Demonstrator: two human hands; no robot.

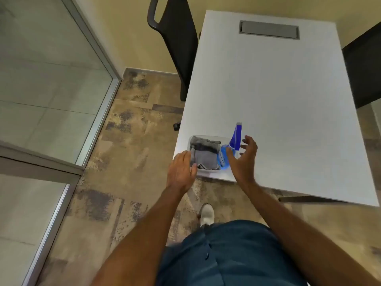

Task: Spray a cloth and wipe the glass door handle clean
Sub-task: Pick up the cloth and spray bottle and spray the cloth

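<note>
Hovering over the clear tray (pixel 206 172) on the desk (pixel 288 100): left hand (pixel 181 170) spread at the grey cloth (pixel 204 155), right hand (pixel 244 159) spread beside the blue spray bottle (pixel 235 141).

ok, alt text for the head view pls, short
Seen from above, a person's left hand and right hand, both open, reach toward a clear tray at the near corner of a white table; the tray holds folded grey cloths and a blue spray bottle.

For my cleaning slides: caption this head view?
Both hands reach for a tray holding a grey cloth and blue spray bottle.
</note>
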